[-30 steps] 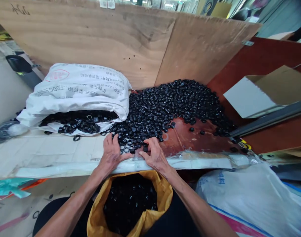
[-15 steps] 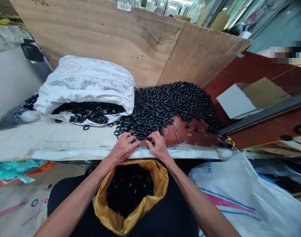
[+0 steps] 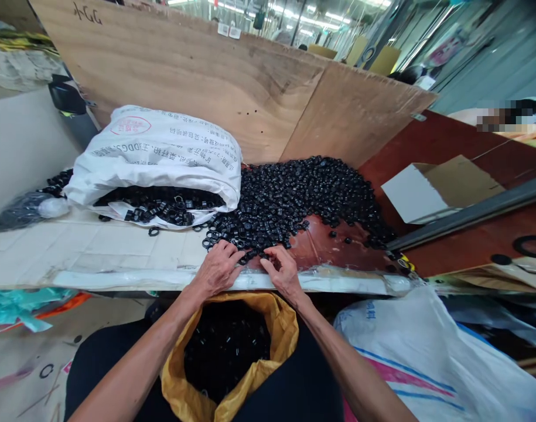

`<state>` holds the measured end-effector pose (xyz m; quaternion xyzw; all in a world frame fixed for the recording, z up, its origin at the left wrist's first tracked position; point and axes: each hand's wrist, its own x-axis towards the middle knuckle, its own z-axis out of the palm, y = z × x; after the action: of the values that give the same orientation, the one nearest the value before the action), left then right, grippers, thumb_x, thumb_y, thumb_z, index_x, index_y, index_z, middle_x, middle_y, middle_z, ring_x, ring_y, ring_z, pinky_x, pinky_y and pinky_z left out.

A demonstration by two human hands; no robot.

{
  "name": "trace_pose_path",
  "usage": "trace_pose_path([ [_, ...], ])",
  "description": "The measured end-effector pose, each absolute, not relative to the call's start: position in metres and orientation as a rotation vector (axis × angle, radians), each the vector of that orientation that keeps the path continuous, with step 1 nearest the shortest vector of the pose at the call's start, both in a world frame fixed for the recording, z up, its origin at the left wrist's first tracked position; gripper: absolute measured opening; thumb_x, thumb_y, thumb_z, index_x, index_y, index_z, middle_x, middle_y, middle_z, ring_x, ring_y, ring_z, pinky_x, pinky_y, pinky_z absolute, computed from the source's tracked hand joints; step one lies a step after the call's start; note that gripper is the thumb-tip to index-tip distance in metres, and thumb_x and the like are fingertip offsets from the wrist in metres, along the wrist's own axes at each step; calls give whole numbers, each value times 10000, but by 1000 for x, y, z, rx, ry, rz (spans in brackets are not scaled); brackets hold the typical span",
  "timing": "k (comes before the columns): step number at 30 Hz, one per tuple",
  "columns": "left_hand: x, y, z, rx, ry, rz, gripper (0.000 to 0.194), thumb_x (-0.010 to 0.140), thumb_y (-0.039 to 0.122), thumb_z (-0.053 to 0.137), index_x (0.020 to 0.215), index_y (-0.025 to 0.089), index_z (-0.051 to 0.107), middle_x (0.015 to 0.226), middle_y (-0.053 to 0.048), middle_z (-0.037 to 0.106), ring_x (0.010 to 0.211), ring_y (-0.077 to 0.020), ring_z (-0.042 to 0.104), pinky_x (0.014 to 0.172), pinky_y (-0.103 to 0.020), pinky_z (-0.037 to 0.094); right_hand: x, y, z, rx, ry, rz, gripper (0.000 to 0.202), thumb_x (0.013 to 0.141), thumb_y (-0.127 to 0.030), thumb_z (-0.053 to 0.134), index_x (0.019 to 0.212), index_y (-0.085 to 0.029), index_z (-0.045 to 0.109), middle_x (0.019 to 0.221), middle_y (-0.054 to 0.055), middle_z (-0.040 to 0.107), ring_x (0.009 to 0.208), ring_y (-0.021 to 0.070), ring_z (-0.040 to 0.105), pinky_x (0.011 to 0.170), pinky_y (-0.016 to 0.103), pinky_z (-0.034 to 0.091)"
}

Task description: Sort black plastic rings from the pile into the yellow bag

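Small black rings [image 3: 311, 187] lie in a large heap on the worktop, and my hands are at its near edge. My left hand [image 3: 219, 268] rests there with bent fingers, its thumb apart from the index finger, next to a few loose rings. Facing it, my right hand [image 3: 283, 271] has its thumb and index finger parted beside a black ring. No ring is clearly gripped in either hand. Below them, on my lap, a yellow-brown sack [image 3: 286, 328] stands with its mouth wide and many black pieces inside.
A white printed sack [image 3: 162, 146] lies on its side at the left, spilling rings. Wooden boards [image 3: 197, 82] close off the back. An open carton [image 3: 419, 193] sits behind a metal bar [image 3: 461, 208] at the right. A white woven sack [image 3: 408, 340] stands below the edge.
The right thumb and index finger have parted from around a black piece. My left hand has shifted slightly, its fingers still at the rings. The head view has tilted up a little.
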<state>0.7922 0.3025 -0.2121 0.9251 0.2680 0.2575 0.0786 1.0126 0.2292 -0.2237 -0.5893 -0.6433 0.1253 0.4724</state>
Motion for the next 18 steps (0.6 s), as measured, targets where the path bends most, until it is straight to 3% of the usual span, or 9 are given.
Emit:
trace_pose_path([
  [7, 795, 305, -217, 2884, 811, 762, 223, 953, 275, 617, 1149, 177, 663, 1007, -108, 633, 995, -297, 510, 809, -428, 470, 984, 233, -231, -1457, -1465, 623, 207, 862, -308, 625, 1018, -198, 705, 960, 43, 697, 762, 171, 642, 698, 283, 526],
  [13, 798, 308, -222, 2951, 766, 913, 112, 912, 222, 670, 1010, 168, 666, 937, -103, 669, 940, -292, 547, 776, -430, 484, 981, 240, -236, -1440, -1376, 774, 238, 853, -340, 620, 1030, -201, 695, 731, -13, 688, 654, 172, 642, 643, 273, 521],
  [18, 805, 306, -220, 2798, 719, 1011, 104, 962, 216, 606, 1045, 167, 645, 962, -93, 716, 926, -257, 611, 796, -394, 528, 988, 242, -234, -1305, -1253, 927, 268, 820, -378, 671, 1011, -192, 691, 733, -19, 688, 641, 155, 637, 658, 275, 535],
])
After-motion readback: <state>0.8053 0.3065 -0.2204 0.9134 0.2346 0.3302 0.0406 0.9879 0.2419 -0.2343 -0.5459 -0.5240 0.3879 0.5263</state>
